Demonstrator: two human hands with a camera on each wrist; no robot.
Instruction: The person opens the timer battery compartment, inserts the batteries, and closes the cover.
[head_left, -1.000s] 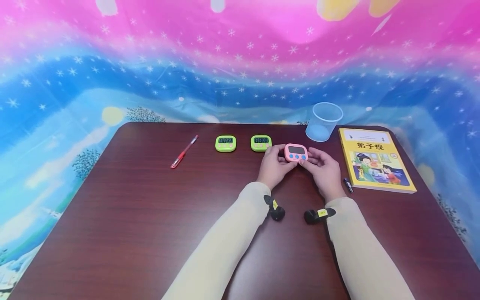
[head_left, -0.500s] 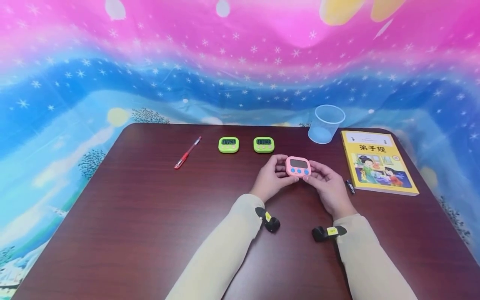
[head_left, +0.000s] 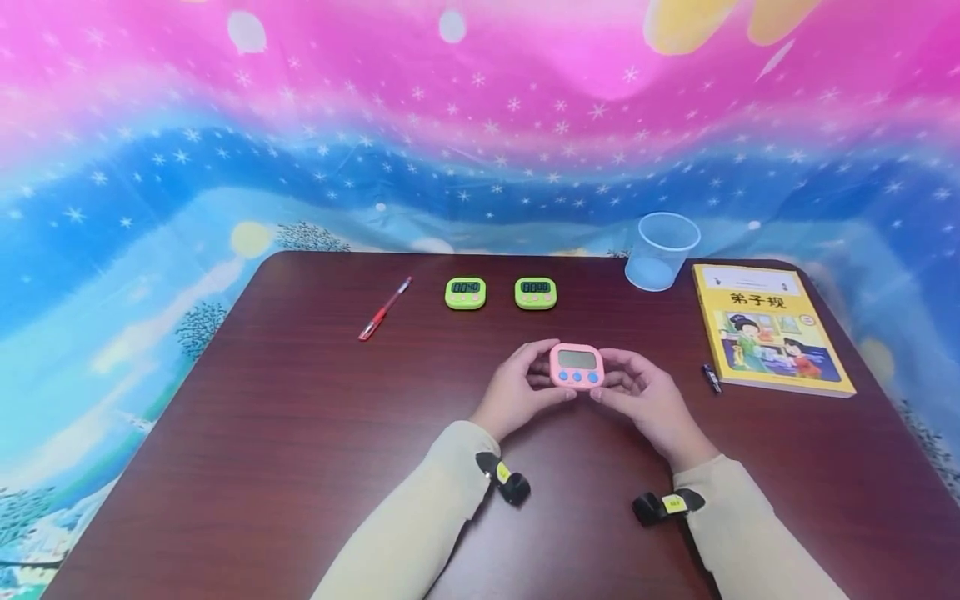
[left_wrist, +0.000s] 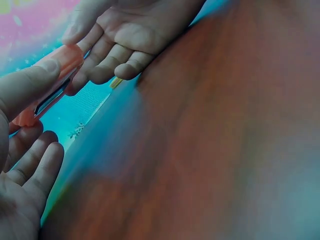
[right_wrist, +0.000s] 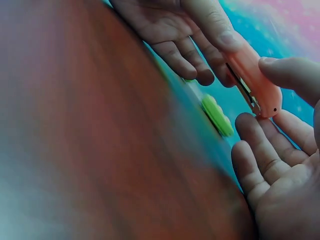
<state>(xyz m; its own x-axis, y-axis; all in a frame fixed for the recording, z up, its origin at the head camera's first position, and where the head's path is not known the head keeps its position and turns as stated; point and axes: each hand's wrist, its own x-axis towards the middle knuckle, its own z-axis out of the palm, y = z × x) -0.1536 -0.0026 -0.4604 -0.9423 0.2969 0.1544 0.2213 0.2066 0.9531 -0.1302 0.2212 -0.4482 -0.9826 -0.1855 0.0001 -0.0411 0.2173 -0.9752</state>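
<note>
Both hands hold a pink digital timer point(head_left: 577, 354) with a blank grey screen and blue buttons, raised over the middle of the table. My left hand point(head_left: 516, 390) pinches its left end, thumb along the lower front edge. At the right end, my right hand point(head_left: 647, 402) pinches it the same way. The right wrist view shows the pink timer point(right_wrist: 255, 75) edge-on, with a dark recess and bits of metal on its back. Beyond the hands lie two green digital timers, the left one point(head_left: 466, 293) reading about 00:40 and the right one point(head_left: 536, 293) showing zeros.
A red pen point(head_left: 385, 310) lies to the left of the green timers. At the back right stands a clear plastic cup point(head_left: 662, 250), beside a yellow book point(head_left: 776, 329). A small black battery-like cylinder point(head_left: 711, 379) lies by the book's left edge. The dark wooden table point(head_left: 262, 433) meets a patterned backdrop.
Both hands have brought the pink timer from beside the right green timer back toward the body, now slightly left. The left green timer's display has gone from 39 to 40.
</note>
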